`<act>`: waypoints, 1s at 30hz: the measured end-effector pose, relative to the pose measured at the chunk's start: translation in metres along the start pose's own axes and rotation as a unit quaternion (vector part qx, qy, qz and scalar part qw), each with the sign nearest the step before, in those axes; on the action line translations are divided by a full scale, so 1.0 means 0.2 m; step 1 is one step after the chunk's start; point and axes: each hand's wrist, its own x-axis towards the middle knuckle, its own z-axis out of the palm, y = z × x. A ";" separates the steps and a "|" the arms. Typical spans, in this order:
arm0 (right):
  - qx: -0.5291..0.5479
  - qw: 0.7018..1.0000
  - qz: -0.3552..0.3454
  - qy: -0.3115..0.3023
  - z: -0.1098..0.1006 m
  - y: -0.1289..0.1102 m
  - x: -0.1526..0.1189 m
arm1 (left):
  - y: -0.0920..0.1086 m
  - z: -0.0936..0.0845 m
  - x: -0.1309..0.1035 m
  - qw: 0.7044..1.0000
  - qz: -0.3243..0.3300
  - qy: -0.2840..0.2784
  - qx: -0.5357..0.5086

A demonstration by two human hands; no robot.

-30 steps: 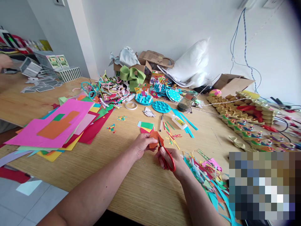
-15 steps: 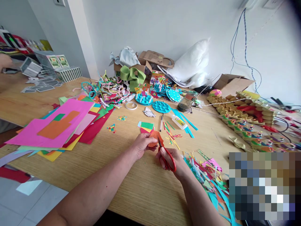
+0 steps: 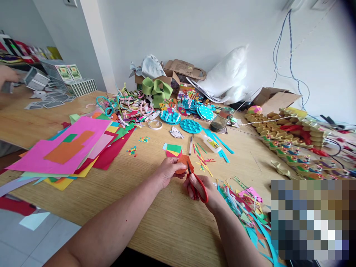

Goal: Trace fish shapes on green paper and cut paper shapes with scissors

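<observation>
In my left hand [image 3: 170,171] is a small piece of orange paper [image 3: 183,162], pinched between thumb and fingers. My right hand [image 3: 200,188] is closed round the red handles of the scissors [image 3: 205,190], whose blades meet the paper's right part. Just beyond the paper lie small green, yellow and red sheets [image 3: 174,148]. A pen [image 3: 190,145], thin coloured strips [image 3: 202,163] and a white glue bottle [image 3: 211,144] are on the table behind my hands.
Coloured sheets [image 3: 83,146] are stacked at the left, paper scraps [image 3: 244,207] at the right. Blue discs [image 3: 190,126], a glass jar [image 3: 221,120] and pipe cleaners [image 3: 130,105] stand farther back. Egg trays [image 3: 289,137] fill the right side. Another person's hand [image 3: 8,74] is at the far left.
The scissor blades have shifted slightly against the orange paper. At the far left, the other person's hand has moved. My left hand has hardly moved.
</observation>
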 end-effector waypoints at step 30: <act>-0.031 1.000 0.000 0.006 0.01 -0.02 0.00 | 0.00 0.00 -0.01 1.000 0.001 0.004 0.001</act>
